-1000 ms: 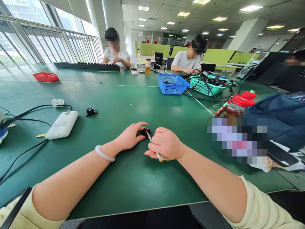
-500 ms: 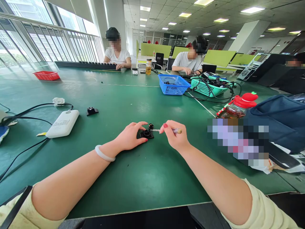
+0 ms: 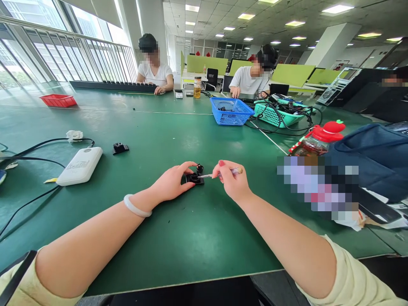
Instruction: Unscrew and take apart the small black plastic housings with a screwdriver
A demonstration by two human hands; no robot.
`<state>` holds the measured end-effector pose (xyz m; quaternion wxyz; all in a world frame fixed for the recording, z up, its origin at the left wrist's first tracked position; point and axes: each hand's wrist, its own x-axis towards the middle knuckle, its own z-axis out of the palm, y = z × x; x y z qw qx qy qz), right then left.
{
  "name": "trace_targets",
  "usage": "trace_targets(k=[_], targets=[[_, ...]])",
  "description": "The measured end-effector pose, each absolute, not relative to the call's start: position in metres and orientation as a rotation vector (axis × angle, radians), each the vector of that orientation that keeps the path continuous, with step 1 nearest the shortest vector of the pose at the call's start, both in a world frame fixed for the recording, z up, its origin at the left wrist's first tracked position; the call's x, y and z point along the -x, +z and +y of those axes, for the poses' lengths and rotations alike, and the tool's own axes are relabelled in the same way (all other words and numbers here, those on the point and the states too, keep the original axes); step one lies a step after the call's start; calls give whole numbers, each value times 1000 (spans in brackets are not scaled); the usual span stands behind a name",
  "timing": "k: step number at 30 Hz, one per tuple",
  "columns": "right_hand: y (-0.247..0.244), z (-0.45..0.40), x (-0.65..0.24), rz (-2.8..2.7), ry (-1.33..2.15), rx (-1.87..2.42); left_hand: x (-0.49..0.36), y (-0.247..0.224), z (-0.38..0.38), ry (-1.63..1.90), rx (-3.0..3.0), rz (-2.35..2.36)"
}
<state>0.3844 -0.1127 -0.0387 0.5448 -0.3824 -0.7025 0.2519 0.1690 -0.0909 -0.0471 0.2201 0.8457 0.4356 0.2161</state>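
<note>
My left hand (image 3: pixel 171 182) is closed around the left side of a small flat black part (image 3: pixel 199 181) with a raised round ring, steadying it on the table between thumb and fingers. A smaller black piece (image 3: pixel 199 168) stands at its far edge, near my left fingertips; whether the two are joined I cannot tell. In a pencil-like pinch, my right hand (image 3: pixel 234 180) holds a slim metal-tipped tool (image 3: pixel 236 171) with a pale handle and tan end. Its thin tip points left, at the ring of the black part. Another small black part (image 3: pixel 120 148) lies farther off to the left.
A white power bank (image 3: pixel 80 166) with black cables lies left. Beyond are a red tray (image 3: pixel 58 100), a blue basket (image 3: pixel 232 112) and a green basket (image 3: pixel 274 115) with cables. A red-lidded bottle (image 3: pixel 318 138) and dark blue bag (image 3: pixel 371 159) stand right. Two people sit opposite.
The tool's tip has shifted slightly left and down, from beside the smaller black piece to over the ring. My left hand keeps its hold; the whole view has shifted a little.
</note>
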Motion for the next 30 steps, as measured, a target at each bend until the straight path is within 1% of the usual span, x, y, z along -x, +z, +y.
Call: trace_targets(k=[8, 12, 16, 18, 20, 23, 27, 30], targets=[[-38, -112, -381, -1806, 491, 929, -166, -51, -89, 645, -2382, 1169], [-38, -113, -386, -1623, 487, 863, -166, -50, -89, 720, -2384, 1191], [-38, -111, -392, -1446, 490, 857, -166, -45, -92, 818, -2407, 1419], [-38, -109, -392, -1466, 498, 890, -165, -42, -94, 739, -2432, 1598], [-39, -107, -391, -1544, 487, 949, -165, -39, -97, 566, -2443, 1737], [-40, -105, -387, -1673, 446, 1063, -166, -36, -99, 381, -2465, 1805], [-41, -104, -384, -1750, 470, 1160, -170, -37, -100, 440, -2554, 1773], [-41, -105, -384, -1728, 558, 1179, -173, -43, -99, 539, -2611, 1561]])
